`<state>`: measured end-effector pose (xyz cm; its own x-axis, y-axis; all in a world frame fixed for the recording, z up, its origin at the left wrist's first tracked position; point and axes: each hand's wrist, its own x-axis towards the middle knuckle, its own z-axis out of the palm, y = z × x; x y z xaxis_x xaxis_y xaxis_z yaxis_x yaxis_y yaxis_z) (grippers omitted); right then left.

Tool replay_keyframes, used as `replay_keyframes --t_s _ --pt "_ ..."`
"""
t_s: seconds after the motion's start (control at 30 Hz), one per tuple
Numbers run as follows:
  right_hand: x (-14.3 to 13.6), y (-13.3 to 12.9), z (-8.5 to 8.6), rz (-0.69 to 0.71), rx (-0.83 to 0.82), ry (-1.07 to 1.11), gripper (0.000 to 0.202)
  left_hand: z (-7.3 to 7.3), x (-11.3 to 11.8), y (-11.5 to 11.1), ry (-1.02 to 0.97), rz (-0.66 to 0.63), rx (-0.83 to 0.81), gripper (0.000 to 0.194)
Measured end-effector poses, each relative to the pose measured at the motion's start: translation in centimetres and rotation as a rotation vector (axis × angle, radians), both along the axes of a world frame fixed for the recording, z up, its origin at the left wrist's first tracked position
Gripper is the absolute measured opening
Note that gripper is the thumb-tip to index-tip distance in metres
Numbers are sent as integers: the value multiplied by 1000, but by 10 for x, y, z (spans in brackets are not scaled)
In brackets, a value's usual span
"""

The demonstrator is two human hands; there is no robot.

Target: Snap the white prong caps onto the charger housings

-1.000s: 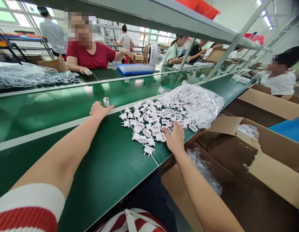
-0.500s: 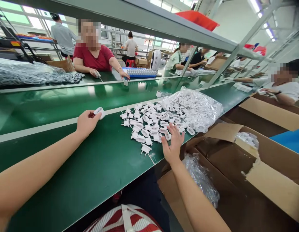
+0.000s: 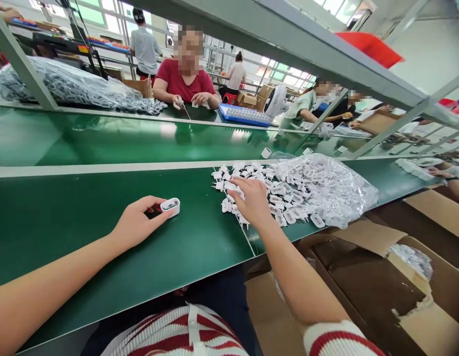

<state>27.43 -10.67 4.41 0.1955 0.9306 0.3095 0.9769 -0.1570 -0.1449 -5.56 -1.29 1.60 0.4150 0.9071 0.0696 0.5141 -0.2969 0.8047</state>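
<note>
My left hand (image 3: 136,220) grips a white oval charger housing (image 3: 171,207) between thumb and fingers, its hollow side up with small dark parts inside. It is just above the green work surface (image 3: 84,207). Over the left part of a heap of white plug pieces (image 3: 288,200), my right hand (image 3: 252,200) has its fingers stretched out and thumb apart. Its fingertips are at the pieces; whether they touch one I cannot tell. Several pieces have two pins. The heap spills from a clear plastic bag (image 3: 348,183).
A raised pale rail (image 3: 103,168) separates my surface from a green conveyor belt (image 3: 133,143) carrying white housings. Opposite sits a person in red (image 3: 185,79) beside a blue tray (image 3: 244,116). Open cardboard boxes (image 3: 362,267) stand at right. A grey beam (image 3: 288,44) crosses overhead.
My left hand has brought the housing back from the rail, nearer to me. My right hand has moved from the heap's near edge onto its left part. The view has turned left.
</note>
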Motion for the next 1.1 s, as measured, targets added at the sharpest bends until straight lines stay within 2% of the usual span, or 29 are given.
replay_keyframes --t_s 0.03,0.1,0.2,0.27,0.37,0.43,0.53,0.6,0.7,0.8,0.93,1.1 --pt "-10 18 8 -38 -120 -15 37 -2 2 -1 -12 -26 2 56" --pt "-25 50 17 -83 -235 -14 25 -6 3 -1 -30 -60 2 55" --pt "-33 83 20 -114 -309 15 16 -11 -2 3 -43 -97 -3 60" --pt "-36 91 22 -102 -316 60 19 -13 -5 6 -49 -146 -5 65" --pt "-44 86 26 -17 -308 185 20 -15 -6 9 -48 -199 -1 59" --pt "-53 79 26 146 -305 472 20 -15 -5 10 -51 -201 2 51" --pt "-69 72 19 412 -301 1136 39 -14 -4 9 -68 -211 28 40" --pt "-77 71 11 435 -294 1444 45 -13 -3 9 -78 -221 53 36" --pt "-83 72 1 328 -275 1660 30 -11 -1 9 -78 -223 69 33" --pt "-85 71 -5 295 -325 1711 31 -11 0 9 -76 -232 86 31" --pt "-88 67 -9 339 -327 1618 36 -11 0 9 -76 -238 114 31" --pt "-94 66 -18 390 -47 1403 36 -8 1 8 -35 -227 114 29"
